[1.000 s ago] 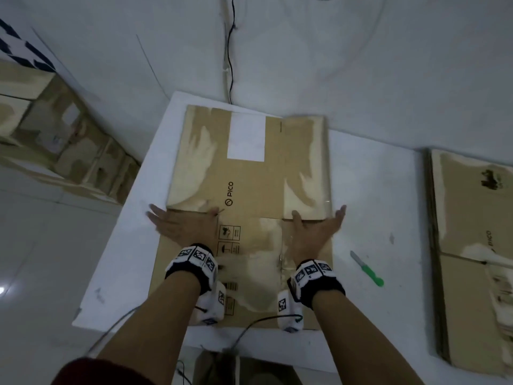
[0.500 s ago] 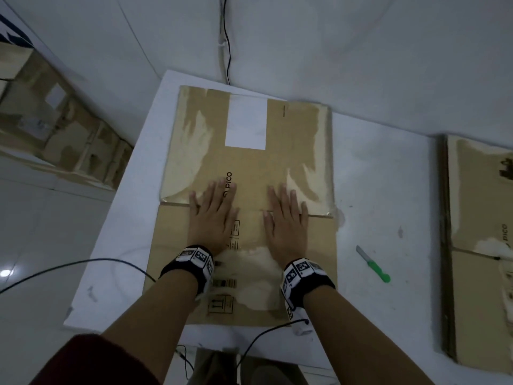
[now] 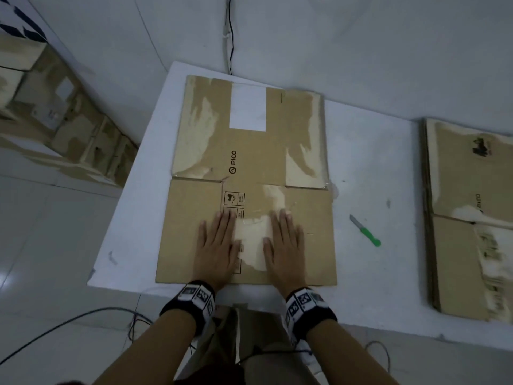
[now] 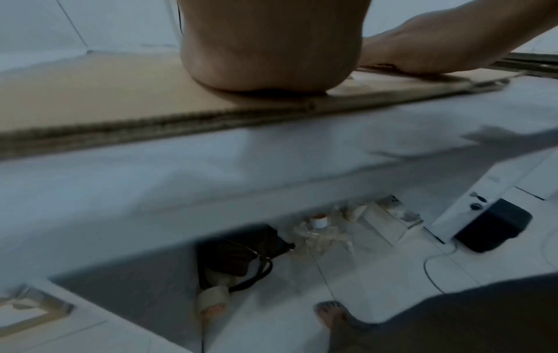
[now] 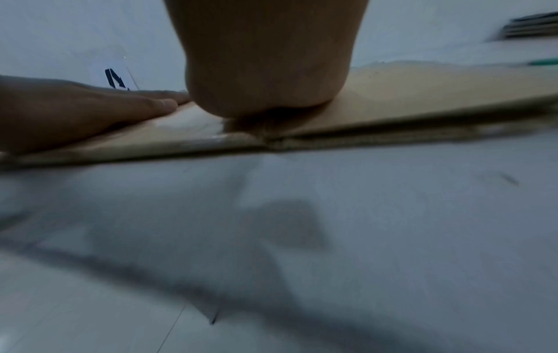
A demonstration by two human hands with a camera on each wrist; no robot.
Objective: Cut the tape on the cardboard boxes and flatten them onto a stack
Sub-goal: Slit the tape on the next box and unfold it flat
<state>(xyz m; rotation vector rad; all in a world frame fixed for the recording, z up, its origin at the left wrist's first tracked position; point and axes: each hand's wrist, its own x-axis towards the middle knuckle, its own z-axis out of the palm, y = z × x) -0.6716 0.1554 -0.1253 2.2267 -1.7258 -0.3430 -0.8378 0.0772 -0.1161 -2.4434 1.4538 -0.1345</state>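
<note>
A flattened brown cardboard box (image 3: 249, 151) with a white label and PICO print lies on the white table (image 3: 369, 173). My left hand (image 3: 216, 245) and right hand (image 3: 283, 245) press flat on its near flap, fingers straight and side by side, holding nothing. In the left wrist view the heel of my left hand (image 4: 268, 55) rests on the cardboard (image 4: 90, 95) near its front edge. In the right wrist view my right hand (image 5: 265, 62) does the same on the cardboard (image 5: 422, 95). A green-handled knife (image 3: 365, 230) lies on the table, right of the box.
A stack of flattened boxes (image 3: 472, 212) lies at the table's right end. More cardboard boxes (image 3: 55, 112) stand on the floor at the left. Cables hang by the near table edge; a bag (image 4: 241, 253) and tape roll (image 4: 213, 298) sit under the table.
Both hands slid back toward me from the box's middle fold to the near flap, still pressing flat. A second ago they were spread apart at the fold.
</note>
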